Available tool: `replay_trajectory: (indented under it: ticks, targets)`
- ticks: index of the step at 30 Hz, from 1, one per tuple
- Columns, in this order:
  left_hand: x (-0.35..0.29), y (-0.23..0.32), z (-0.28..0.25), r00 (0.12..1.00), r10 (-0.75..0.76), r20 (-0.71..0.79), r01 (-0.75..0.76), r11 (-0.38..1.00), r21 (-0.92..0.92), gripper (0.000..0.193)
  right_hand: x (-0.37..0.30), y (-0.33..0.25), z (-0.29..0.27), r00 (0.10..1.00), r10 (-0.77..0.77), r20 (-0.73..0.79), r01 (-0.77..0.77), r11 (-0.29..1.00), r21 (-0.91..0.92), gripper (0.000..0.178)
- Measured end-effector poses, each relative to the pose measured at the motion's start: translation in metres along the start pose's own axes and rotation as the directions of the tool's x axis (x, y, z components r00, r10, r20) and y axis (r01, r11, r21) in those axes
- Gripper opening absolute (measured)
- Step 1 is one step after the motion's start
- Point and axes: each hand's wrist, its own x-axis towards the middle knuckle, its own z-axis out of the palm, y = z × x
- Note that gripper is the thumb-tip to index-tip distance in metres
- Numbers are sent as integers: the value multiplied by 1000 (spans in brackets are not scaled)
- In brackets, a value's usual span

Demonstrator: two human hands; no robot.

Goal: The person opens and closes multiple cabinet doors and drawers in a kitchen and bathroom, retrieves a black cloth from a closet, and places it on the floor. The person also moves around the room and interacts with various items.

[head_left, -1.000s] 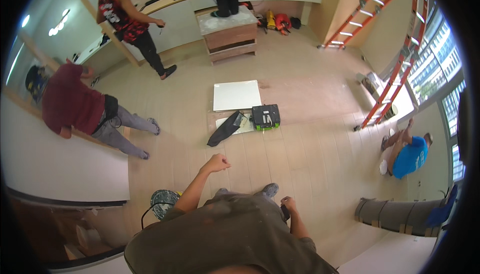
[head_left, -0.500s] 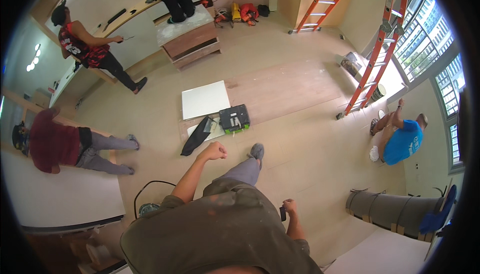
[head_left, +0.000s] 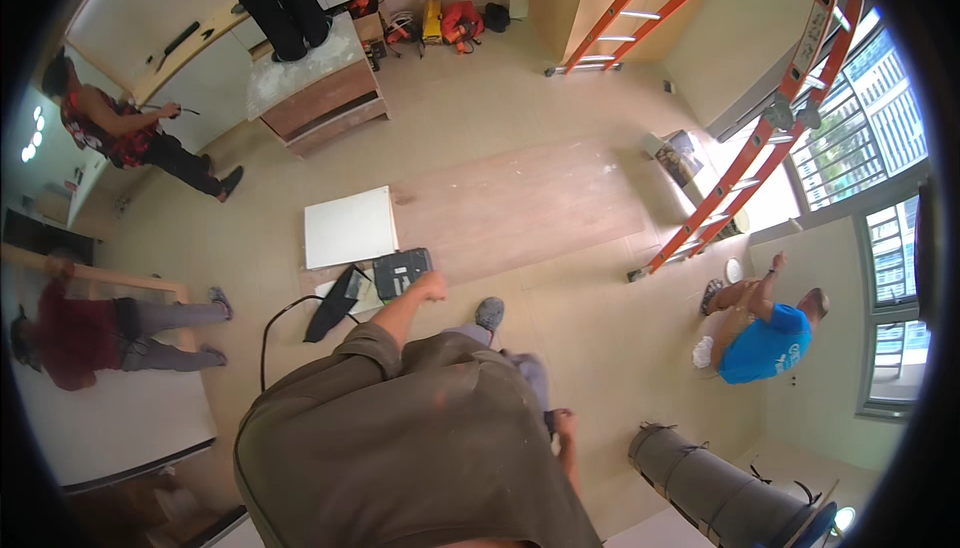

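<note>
My left hand (head_left: 430,287) is held out in front of me with its fingers curled in, and nothing shows in it. From my view it overlaps the right edge of a black tool case (head_left: 398,270) on the floor; I see no grip on the case. Beside the case lie a black bag (head_left: 330,312) and a white panel (head_left: 350,228). Down by my right thigh, my right hand (head_left: 566,422) is closed round a small black object (head_left: 550,422), mostly hidden and too small to name.
Orange ladders (head_left: 745,183) stand at the right and far side. A person in blue (head_left: 765,343) crouches near the windows. Two people work at the left, and another stands on a wooden cabinet (head_left: 320,98). A rolled grey mat (head_left: 700,478) lies at the right.
I have stepped forward and turned slightly right, so the case and panel appear further left. My left hand now overlaps the case in view. The right hand keeps its black object.
</note>
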Motion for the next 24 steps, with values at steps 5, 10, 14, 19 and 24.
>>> replay_trajectory:
  ticks: [5, 10, 14, 19, 24]
  targets:
    - [56, 108, -75, 985, -14, -171, -59, 908, -415, 18, 94, -101, -38, 997, 70, -25, -66, 988, 137, 17]
    - [113, 159, -116, 982, -129, -141, 50, 884, -465, 15, 219, -181, -54, 988, -151, 19, 151, 950, -272, 35]
    - [142, 168, -136, 963, -260, -72, 241, 949, -206, 15, 345, -263, -117, 950, -298, 94, 311, 924, -221, 30]
    - [146, 206, -181, 879, -475, -41, 405, 790, -460, 19, 465, -402, -217, 957, -119, 265, 208, 917, -340, 25]
    - [159, 263, -210, 848, -487, -207, 182, 636, -750, 20, 556, -543, -252, 922, -295, 251, 379, 821, -427, 22]
